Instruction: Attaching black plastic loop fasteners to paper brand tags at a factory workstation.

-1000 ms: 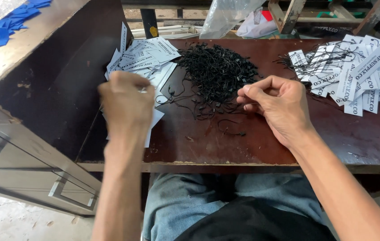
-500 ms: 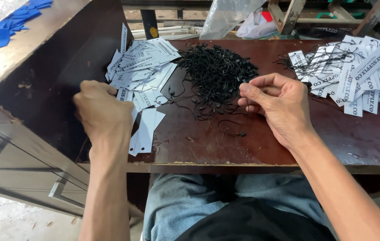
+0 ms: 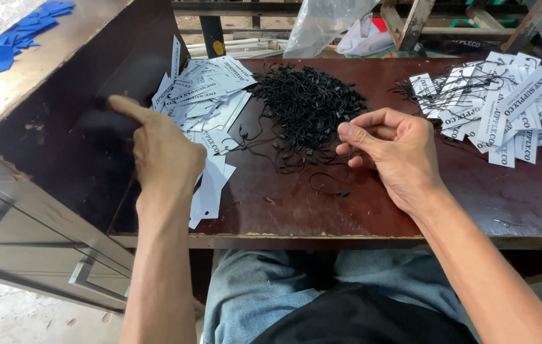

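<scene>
over the tag pile (image 3: pixel 204 105), left hand (image 3: pixel 163 150) higher

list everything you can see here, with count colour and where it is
paper tags: loose pile, too many to count, white with dark print, table's left side
strung tags: second pile, white with black loops, table's right side
string loops: heaped pile, black, table centre
table: one, dark reddish-brown wood, across the middle
cabinet: one, dark side panel, grey drawer fronts, left
blue pieces: several, blue, on the cabinet top, far left
plastic bag: one, clear, behind the table
jeans: blue, person's lap, bottom
left hand: raised beside the white pile, fingers curled; grip hidden
right hand: fingers pinched together at the black pile's edge
</scene>
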